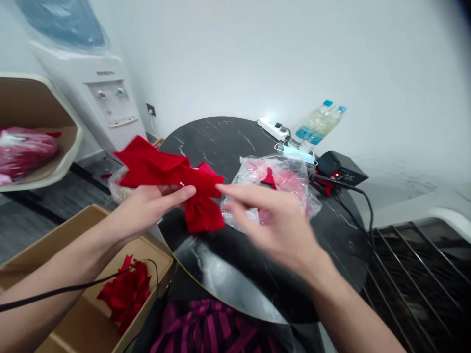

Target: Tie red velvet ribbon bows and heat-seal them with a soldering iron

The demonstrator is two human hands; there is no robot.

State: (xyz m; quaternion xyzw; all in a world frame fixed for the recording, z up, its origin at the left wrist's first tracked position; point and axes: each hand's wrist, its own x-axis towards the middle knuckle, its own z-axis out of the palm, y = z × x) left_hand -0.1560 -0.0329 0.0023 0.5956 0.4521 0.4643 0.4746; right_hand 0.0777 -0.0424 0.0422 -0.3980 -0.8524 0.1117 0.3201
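Note:
A red fabric bow [206, 215], with wide strips and hanging tails, is held up above the front left of the round black table. My left hand [152, 203] pinches it near its middle, thumb in front and the other fingers behind, beside a small white piece at the thumb tip. My right hand [279, 225] is slightly blurred, at the bow's right end. Its index fingertip reaches the bow's edge, and the thumb sits lower, apart from it. Behind the right hand lies a clear plastic bag [290, 176] with pink and red pieces inside.
The black marbled table [228, 137] carries a white power strip [272, 128], two bottles [320, 122], a blue mask [296, 153] and a black box [340, 169]. A cardboard box [88, 314] with red bows [128, 294] stands lower left, under a black cable. A water dispenser [110, 93] stands behind.

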